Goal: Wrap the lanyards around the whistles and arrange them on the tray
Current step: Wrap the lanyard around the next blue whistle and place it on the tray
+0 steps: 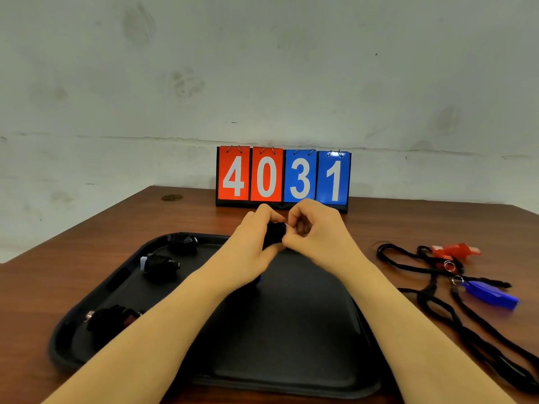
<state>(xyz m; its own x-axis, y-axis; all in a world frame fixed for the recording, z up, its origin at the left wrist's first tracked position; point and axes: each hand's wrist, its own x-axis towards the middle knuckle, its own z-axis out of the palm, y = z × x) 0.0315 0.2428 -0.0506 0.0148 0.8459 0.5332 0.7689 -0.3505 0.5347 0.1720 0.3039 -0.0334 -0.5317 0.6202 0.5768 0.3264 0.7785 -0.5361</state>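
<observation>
While both bare forearms reach forward over the black rectangular plastic tray [291, 360], the left hand [253, 243] and the right hand [315, 231] meet above its far edge, closed together on one small black bundle, a whistle wound in black cord [274, 234]. The left hand's fingers curl round the bundle from the left and below; the right hand's thumb and fingers pinch at its right end, where a bit of silver metal ring shows. The whistle's own colour cannot be told under the cord.

Three wrapped black bundles lie on the left part of the tray, apart from one another: the far bundle [183, 242] near the back left corner, the middle bundle [162, 265] just in front of it with a pale end showing at its left, and the near bundle [112, 317] by the left rim, partly covered by the left forearm.

On the brown wooden table [87, 275], to the right of the tray, a red plastic whistle [455, 251] lies farther back and a blue plastic whistle [493, 294] nearer, each with a silver ring. Loose black braided lanyards [437, 307] sprawl around and between them, running toward the near right corner.

Behind the hands, against the pale wall [262, 68], stands a flip scoreboard [283, 177] with red cards 4 and 0 and blue cards 3 and 1
</observation>
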